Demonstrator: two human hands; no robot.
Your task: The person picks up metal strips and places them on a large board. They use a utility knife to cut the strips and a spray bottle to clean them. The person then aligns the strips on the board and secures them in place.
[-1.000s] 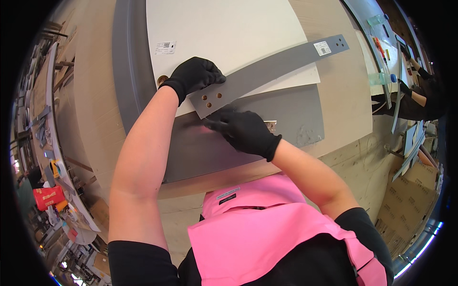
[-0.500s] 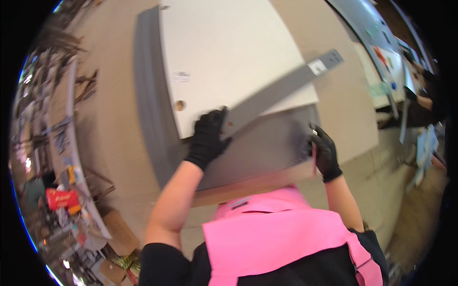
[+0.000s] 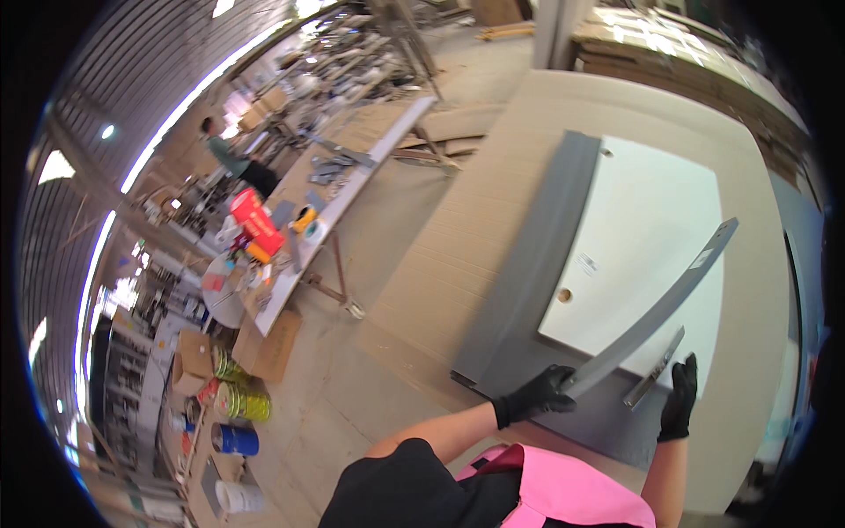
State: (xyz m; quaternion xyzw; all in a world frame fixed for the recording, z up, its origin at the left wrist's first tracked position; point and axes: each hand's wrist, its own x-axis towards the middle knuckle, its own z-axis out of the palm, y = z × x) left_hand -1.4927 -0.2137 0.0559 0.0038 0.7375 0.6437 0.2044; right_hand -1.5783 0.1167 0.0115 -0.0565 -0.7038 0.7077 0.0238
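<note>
At the near end of a long grey strip, my left hand, in a black glove, is closed on it. The strip slants up and right across a white board with a round hole near one corner. Beneath that board lies a larger dark grey panel with a raised left edge. My right hand, also black-gloved, is over the panel's right part. A slim metal tool slants beside its fingers and seems held there; its exact kind is unclear.
Cardboard covers the worktable. To the left stands a long bench with metal pieces and a red bag. Paint cans and boxes sit on the floor. A person stands beyond the bench.
The view has swung left and up, bringing the bench and cans into sight. My left hand is now at the strip's near end. The metal tool by my right hand shows more fully.
</note>
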